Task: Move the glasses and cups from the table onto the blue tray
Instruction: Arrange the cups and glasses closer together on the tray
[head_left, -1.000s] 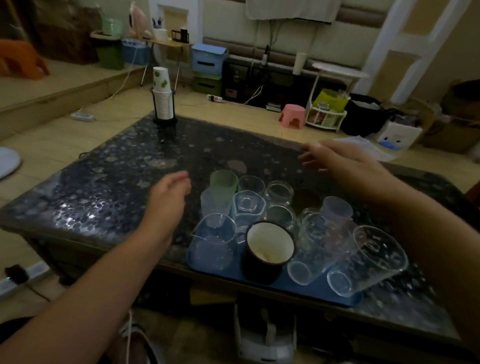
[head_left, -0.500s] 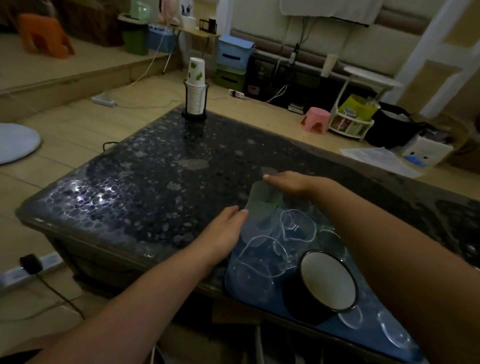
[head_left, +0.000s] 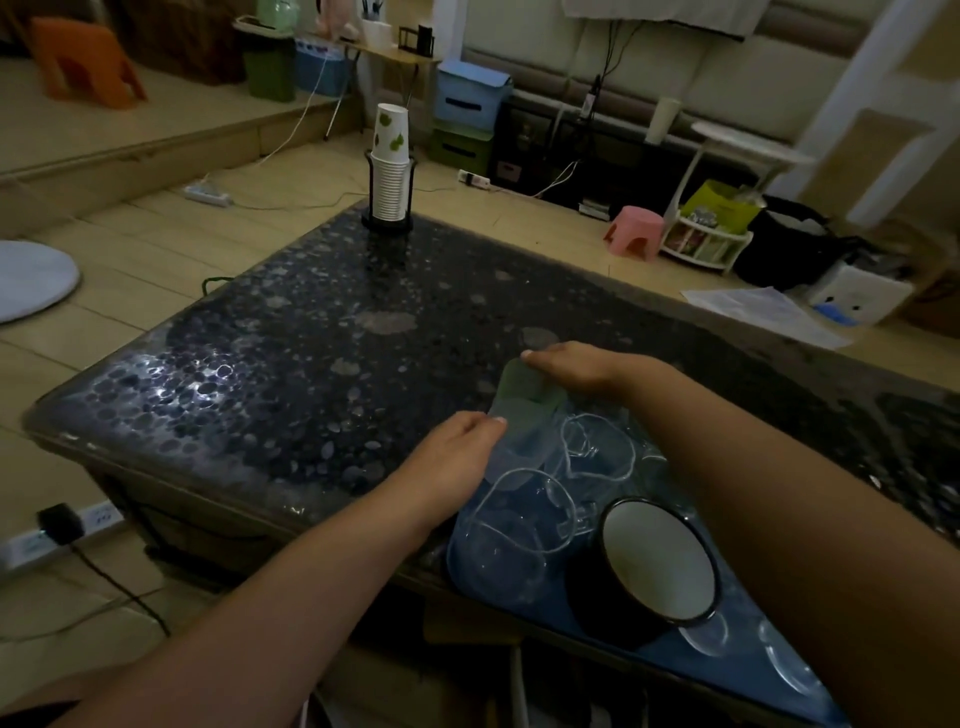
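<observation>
- left hand (head_left: 451, 457): grip is loose, fingers together and extended, fingertips touching the near side of the green cup (head_left: 524, 400); not wrapped round it.
- right hand (head_left: 574, 368): palm down on the far rim of the same green cup, fingers flat; can't tell whether that grip is clamped or just resting.
- green cup sits at the far-left corner of the blue tray (head_left: 727, 660), stacked with a frosted cup, between the two hands.
- clear glasses (head_left: 597, 457) crowd the tray just beside it; one clear mug (head_left: 514, 530) at the near-left edge.
- black mug (head_left: 657, 564), white inside, upright on the tray near the right forearm.
- tray lies on the dark pebbled tabletop (head_left: 311, 364), at its near edge.
- paper cup stack (head_left: 390, 171) in a black holder at the far corner, well apart.
</observation>
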